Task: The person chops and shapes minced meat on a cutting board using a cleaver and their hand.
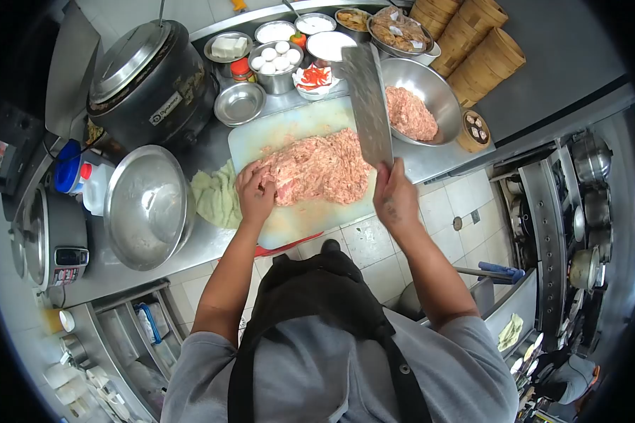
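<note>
A wide, flattened heap of pink minced meat point(317, 168) lies on the pale cutting board point(300, 222). My left hand point(256, 192) presses on the heap's left edge, its fingers curled into the meat beside a redder piece. In my right hand point(395, 196), closed round the handle, is a large cleaver point(371, 106). Its broad blade points away from me, raised over the board's right side and hiding part of it. A steel bowl point(441, 92) with more minced meat point(409, 113) stands just right of the blade.
Behind the board are a bowl of eggs point(274, 58), a red-lidded jar point(241, 69) and a small steel bowl point(240, 103). A large cooker point(148, 77), a big metal bowl point(148, 208) and a green cloth point(216, 196) are left. Bamboo steamers point(487, 67) stand right; another person point(571, 377) is lower right.
</note>
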Available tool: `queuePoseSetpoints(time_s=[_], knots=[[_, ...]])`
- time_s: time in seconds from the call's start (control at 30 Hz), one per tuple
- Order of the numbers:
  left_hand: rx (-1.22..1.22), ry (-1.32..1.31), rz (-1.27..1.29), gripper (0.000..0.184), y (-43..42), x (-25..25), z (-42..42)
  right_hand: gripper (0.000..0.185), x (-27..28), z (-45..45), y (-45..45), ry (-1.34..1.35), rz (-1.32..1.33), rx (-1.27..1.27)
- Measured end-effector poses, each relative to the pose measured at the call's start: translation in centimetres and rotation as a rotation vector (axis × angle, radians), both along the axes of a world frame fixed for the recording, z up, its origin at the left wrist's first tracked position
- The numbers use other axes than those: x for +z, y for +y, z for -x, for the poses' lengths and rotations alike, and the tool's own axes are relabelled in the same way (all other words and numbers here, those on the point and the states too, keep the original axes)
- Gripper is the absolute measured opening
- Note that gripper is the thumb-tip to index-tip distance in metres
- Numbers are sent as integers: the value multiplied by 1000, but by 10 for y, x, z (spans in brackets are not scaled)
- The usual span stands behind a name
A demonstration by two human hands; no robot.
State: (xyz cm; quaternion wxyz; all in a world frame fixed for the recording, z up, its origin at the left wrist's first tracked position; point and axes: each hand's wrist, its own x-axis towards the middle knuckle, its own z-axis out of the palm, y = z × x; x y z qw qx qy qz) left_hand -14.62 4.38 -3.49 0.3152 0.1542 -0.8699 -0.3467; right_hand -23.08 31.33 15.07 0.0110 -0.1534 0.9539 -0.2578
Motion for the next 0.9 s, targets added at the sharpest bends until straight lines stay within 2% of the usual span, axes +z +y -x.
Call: queuePoseSetpoints(time_s=[0.03,0.1,0.17,0.2,0.3,0.4,0.47,0.5,0.57,0.6,0.67,0.7,0.8,0.83,0.9], knots=[[7,1,4,31,-1,0,-1,25,-24,-2,2,-33,-10,-36],[29,10,3,30,1,-3,-1,28,-45,5,23,-143,-182,125],[19,-6,7,30,-1,-8,-2,27,-47,13,36,-246,-291,227],[28,-11,7,30,-2,-10,0,27,-20,16,31,-273,-308,203],[21,-21,-49,31,0,-3,0,21,36,1,12,-95,-100,110],[13,-24,-11,31,-1,-2,0,19,-1,-11,1,-23,23,-24],[17,-2,-21,30,-2,-3,1,21,-59,-8,25,-125,-163,126],[19,6,-28,30,-1,-5,-1,22,-57,-7,28,-168,-281,230],[16,48,16,29,-5,-11,3,22,-46,5,40,-136,-302,222],[20,56,34,29,-4,-14,-1,23,-18,6,38,-132,-317,224],[17,-1,4,29,-2,-6,-3,20,45,-2,23,-45,-95,138],[23,-21,-10,29,-1,-2,-1,19,58,-4,18,5,4,102],[22,-9,-17,29,0,2,-1,17,31,-10,0,196,345,-46],[22,-10,-26,29,0,3,-1,20,-15,-8,4,159,369,-73],[30,-4,-46,29,1,2,-1,21,-40,-10,11,-89,-78,102]])
